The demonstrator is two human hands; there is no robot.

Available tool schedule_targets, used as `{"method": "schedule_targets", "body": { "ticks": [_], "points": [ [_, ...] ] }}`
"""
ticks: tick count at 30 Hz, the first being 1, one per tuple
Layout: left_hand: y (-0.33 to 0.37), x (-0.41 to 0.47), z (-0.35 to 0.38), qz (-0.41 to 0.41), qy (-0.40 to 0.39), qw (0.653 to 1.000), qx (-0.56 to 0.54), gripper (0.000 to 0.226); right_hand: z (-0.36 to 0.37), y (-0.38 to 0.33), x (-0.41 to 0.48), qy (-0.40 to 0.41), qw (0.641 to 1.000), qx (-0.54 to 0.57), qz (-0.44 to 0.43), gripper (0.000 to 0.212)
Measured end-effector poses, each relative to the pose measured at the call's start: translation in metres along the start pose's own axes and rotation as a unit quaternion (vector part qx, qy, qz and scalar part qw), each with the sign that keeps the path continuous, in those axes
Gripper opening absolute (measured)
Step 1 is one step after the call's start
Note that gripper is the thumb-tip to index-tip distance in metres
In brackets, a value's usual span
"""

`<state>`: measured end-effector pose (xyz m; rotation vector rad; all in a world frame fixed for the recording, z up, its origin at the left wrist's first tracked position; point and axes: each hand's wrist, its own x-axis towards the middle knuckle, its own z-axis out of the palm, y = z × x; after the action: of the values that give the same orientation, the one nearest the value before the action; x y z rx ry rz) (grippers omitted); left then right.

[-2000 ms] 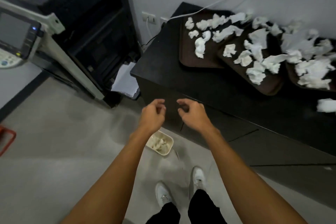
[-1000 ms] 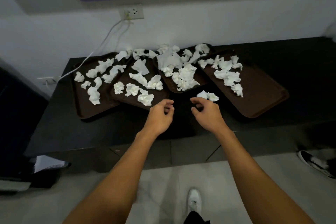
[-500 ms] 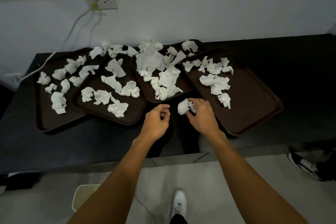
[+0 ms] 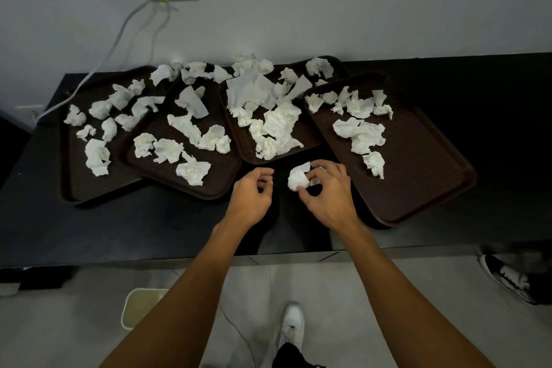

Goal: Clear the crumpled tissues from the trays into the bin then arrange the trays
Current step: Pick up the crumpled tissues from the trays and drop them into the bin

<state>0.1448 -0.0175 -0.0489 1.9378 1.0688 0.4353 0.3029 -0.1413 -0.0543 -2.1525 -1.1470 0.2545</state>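
The right hand (image 4: 328,193) pinches a crumpled tissue (image 4: 298,179) off the counter between the trays (image 4: 418,188), ready for the bin (image 4: 140,305) on the floor, while the left hand (image 4: 252,193) hovers loosely curled, holding nothing

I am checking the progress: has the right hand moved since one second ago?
Yes. The right hand reached forward over the black counter and now pinches a crumpled tissue beside the rightmost tray.

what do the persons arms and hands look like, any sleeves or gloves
Both arms are bare up to the frame's bottom edge: no sleeves show. The left hand and right hand wear no gloves, and no rings, watch or wristbands are visible.
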Motion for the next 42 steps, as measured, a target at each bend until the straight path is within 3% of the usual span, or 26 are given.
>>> {"method": "schedule_targets", "body": {
  "ticks": [3,7,16,24,27,31,42],
  "points": [
    [0.002,-0.001,0.002,0.002,-0.001,1.0,-0.005,0.028,-0.015,-0.008,-0.003,0.032,0.994,0.106,0.009,0.022],
    [0.009,0.002,0.008,0.008,-0.007,1.0,-0.015,0.029,-0.036,-0.015,-0.003,0.065,0.982,0.163,0.072,0.018],
    [0.033,0.026,0.052,0.051,-0.043,0.998,-0.015,0.026,-0.063,0.002,-0.004,0.103,0.972,0.175,0.119,0.019],
    [0.039,0.041,0.09,0.092,-0.12,0.983,0.1,0.052,-0.071,0.017,-0.012,0.116,0.972,0.168,0.115,0.037],
    [0.039,0.043,0.095,0.116,-0.101,0.978,0.139,0.048,-0.07,0.021,-0.014,0.12,0.973,0.159,0.118,0.039],
    [0.033,0.039,0.093,0.113,-0.088,0.984,0.104,0.036,-0.067,0.021,-0.015,0.116,0.975,0.146,0.125,0.037],
    [0.002,-0.015,0.012,0.035,0.027,0.999,0.007,0.021,-0.031,-0.025,-0.019,0.057,0.98,0.155,0.113,0.032]
  ]
}}
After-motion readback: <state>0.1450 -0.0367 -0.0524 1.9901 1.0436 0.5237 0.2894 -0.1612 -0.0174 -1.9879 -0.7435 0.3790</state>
